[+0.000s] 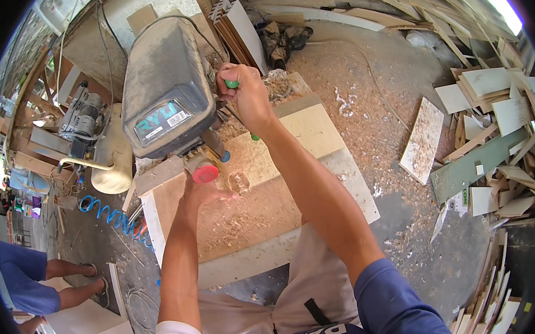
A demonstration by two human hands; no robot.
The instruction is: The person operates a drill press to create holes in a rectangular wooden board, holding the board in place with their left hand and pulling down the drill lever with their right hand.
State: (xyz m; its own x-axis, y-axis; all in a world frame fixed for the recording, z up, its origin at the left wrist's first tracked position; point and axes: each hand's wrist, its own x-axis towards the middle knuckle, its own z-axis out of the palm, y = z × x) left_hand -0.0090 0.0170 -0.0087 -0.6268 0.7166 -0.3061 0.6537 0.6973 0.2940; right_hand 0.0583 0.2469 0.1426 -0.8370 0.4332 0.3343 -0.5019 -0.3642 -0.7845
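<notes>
A dusty drill press with a black housing (165,81) stands in front of me. My right hand (247,94) is wrapped round its feed handle, whose green knob (231,84) shows at the fingers. Below the head, my left hand (202,193) rests on a light wooden board (290,142), thumb stretched out to the right. A red round knob (206,174) hides part of its fingers. Just right of the thumb tip, a round shavings-filled recess (239,182) marks the board. Shavings (232,231) lie over the worktable (237,268).
A compressor tank (111,156) and a coiled blue hose (113,218) stand left. Another person (24,277) is at the far left. Wood offcuts (496,151) are heaped at the right, beside a shavings-covered board (422,140) on the floor.
</notes>
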